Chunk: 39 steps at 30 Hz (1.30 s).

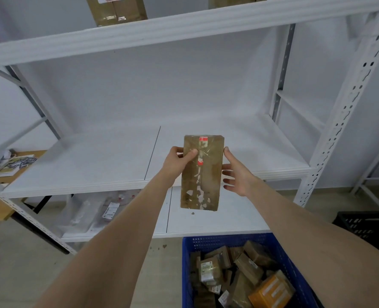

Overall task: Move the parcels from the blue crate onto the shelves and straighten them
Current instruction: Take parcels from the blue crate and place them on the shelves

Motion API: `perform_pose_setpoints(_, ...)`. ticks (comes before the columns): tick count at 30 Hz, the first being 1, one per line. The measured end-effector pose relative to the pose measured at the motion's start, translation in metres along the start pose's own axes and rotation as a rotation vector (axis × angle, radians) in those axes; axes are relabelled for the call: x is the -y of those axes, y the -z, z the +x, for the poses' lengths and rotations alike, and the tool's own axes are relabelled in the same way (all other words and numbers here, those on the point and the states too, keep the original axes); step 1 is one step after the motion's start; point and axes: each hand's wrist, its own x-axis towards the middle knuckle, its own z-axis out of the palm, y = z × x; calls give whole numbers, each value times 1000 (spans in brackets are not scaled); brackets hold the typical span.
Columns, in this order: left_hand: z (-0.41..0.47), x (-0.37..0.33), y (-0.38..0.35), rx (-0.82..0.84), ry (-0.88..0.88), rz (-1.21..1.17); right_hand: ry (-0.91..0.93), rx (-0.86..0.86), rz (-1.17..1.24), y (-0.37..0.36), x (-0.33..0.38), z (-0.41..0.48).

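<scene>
Centre frame: my left hand (pixel 177 162) grips the parcel (pixel 203 176), long axis aimed up-frame at the shelf (pixel 84 165). My right hand (pixel 237 174) (fingers loose, holding nothing) flanks it.

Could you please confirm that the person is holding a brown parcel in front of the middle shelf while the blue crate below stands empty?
Not quite: the blue crate is not empty; the head view shows many parcels heaped inside it. The rest is right: the left hand grips the brown parcel in front of the middle shelf.
</scene>
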Motion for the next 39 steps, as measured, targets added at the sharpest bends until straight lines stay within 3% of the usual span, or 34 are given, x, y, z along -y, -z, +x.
perform_pose_setpoints(4, 0, 0, 0, -55, 66, -28, 39, 87, -67, -3, 2, -10)
perform_pose_setpoints(9, 2, 3, -1, -164, 37, 26, 149, -4, -62, -15, 3, -9)
perform_pose_setpoints(15, -7, 4, -6, 8, 55, -89, 198, -22, -17, -26, 9, -13)
perform_pose_setpoints(20, -3, 5, -4, 26, 186, -13, 175, -30, -30, -24, 7, -15)
perform_pose_setpoints(23, -1, 5, -2, 13, 170, -9, 169, -26, -15, -23, 5, -14)
perform_pose_setpoints(28, 1, -2, 6, 129, 101, 328, 425, -126, -157, -20, 18, -12)
perform_pose_setpoints(33, -3, -8, 2, 300, 13, 531, 185, 39, -390, -22, 35, -19)
perform_pose_setpoints(35, -2, -8, -1, 345, -7, 600, 127, 29, -370, -21, 31, -16)
perform_pose_setpoints(37, 0, -8, -3, 279, -84, 754, 71, -17, -213, -20, 24, -11)
perform_pose_setpoints(39, -2, -9, -2, 43, -223, 913, 17, -92, -60, -18, 18, -9)
